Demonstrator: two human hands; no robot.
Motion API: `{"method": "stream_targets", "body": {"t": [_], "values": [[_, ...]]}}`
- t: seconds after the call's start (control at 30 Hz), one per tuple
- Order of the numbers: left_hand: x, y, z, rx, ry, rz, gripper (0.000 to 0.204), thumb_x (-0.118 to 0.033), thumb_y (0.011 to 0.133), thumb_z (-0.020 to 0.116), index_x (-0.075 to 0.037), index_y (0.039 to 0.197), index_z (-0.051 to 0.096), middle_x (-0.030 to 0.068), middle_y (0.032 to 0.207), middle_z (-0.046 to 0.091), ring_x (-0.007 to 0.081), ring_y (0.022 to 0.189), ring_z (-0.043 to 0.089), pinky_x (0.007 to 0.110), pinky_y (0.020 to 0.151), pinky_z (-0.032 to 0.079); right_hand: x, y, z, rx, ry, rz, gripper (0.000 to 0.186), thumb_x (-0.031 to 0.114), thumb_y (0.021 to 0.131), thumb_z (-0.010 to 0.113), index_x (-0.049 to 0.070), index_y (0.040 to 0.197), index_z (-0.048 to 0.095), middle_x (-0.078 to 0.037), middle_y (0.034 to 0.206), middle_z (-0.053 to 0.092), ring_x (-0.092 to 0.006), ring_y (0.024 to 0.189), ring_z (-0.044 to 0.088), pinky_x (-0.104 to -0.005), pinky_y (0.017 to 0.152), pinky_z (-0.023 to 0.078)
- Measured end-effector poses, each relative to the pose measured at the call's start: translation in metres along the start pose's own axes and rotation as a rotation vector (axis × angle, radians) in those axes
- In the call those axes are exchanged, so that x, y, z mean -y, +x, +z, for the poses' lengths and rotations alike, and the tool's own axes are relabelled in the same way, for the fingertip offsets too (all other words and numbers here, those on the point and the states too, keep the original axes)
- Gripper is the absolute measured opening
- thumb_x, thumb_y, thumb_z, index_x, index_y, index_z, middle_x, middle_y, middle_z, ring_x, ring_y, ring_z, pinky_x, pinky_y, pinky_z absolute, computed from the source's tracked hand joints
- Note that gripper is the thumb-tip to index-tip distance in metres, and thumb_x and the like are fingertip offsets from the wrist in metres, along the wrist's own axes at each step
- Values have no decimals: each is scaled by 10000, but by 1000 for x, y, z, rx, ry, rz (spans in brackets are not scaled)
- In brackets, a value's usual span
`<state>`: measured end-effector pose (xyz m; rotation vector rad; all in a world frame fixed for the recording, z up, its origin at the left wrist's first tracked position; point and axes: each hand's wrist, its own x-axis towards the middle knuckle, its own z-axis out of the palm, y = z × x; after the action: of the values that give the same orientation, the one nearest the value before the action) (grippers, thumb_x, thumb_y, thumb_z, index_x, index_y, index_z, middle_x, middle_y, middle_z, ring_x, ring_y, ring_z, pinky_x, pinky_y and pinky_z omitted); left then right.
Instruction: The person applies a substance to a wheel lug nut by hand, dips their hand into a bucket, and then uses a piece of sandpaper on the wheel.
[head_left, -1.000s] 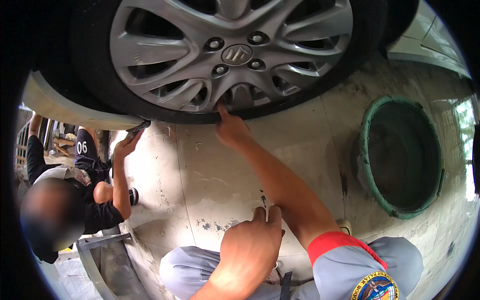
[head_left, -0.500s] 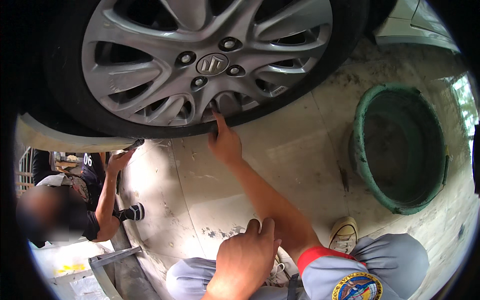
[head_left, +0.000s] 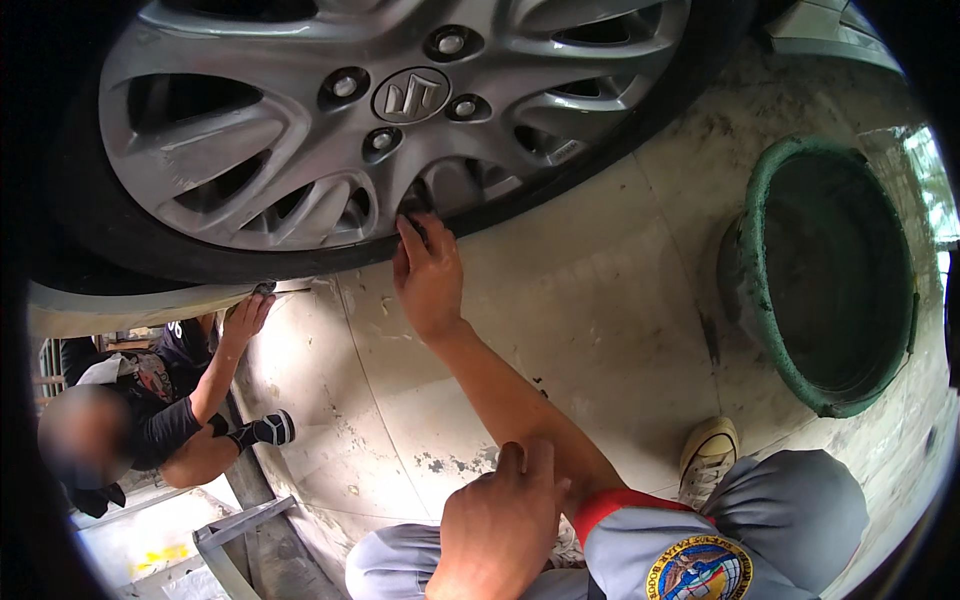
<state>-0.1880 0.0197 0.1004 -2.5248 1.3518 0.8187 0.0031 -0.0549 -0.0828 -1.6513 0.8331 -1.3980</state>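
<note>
A grey alloy wheel (head_left: 330, 200) in a black tyre (head_left: 300, 262) fills the top of the view. My right hand (head_left: 430, 280) reaches up to its lower edge. The index and middle fingers are stretched out, their tips at the rim beside a spoke opening; the thumb side is turned left, and no tool shows in this hand. My left hand (head_left: 497, 530) is in front of my right forearm at the bottom middle, its fingers bent and close together. The inside of that hand is hidden, so I cannot make out whether it holds anything.
A green tub (head_left: 755, 280) with a rough rim stands on the tiled floor (head_left: 540, 300) at right. At left a co-worker crouches, one hand (head_left: 247, 318) holding a dark object at the car's lower edge. A metal frame (head_left: 240, 525) is at lower left.
The view has shifted, with the wheel now further left. My right hand has gone from one pointing finger to two fingers at the rim. The co-worker's arm has moved slightly; my left hand stays bent.
</note>
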Motion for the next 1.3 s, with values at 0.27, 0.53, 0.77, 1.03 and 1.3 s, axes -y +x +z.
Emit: {"method": "stream_targets", "body": {"t": [0.27, 0.53, 0.77, 1.03, 1.3], "values": [[-1, -1, 3, -37, -78, 23, 308, -237, 864, 584, -42, 1082, 487, 177, 918, 583, 336, 698, 626, 413, 592, 512, 17, 16, -13, 745, -249, 380, 664, 64, 750, 573, 57, 1380, 363, -250, 1097, 539, -371, 887, 618, -455, 749, 529], [-13, -7, 4, -33, -83, 24, 346, -234, 862, 586, -47, 1135, 487, 180, 925, 582, 339, 699, 622, 416, 599, 509, 12, 21, -19, 839, -97, 417, 878, 115, 740, 548, 175, 1488, 91, -238, 1075, 566, -393, 881, 611, -477, 801, 503], [-17, -6, 2, -51, -80, 36, 374, -228, 866, 577, -39, 1173, 478, 190, 914, 587, 350, 706, 621, 419, 599, 507, -14, 15, -26, 785, -84, 290, 814, 134, 776, 564, 227, 1478, 162, -230, 967, 563, -395, 911, 588, -477, 800, 488], [-19, 1, 1, 25, 8, 35, 425, -281, 869, 605, -45, 1204, 492, 136, 875, 609, 307, 663, 633, 399, 577, 518, -3, 3, -25, 381, 100, 297, 563, 75, 754, 608, 114, 1297, 462, -208, 935, 560, -369, 836, 594, -435, 744, 500], [-18, -4, 11, -131, 12, 60, 438, -242, 866, 576, -7, 1215, 456, 200, 940, 587, 338, 674, 626, 411, 582, 514, -1, 23, -19, -29, -111, 127, 179, 127, 760, 678, 97, 937, 680, -85, 826, 594, -286, 567, 617, -348, 483, 506]]}}
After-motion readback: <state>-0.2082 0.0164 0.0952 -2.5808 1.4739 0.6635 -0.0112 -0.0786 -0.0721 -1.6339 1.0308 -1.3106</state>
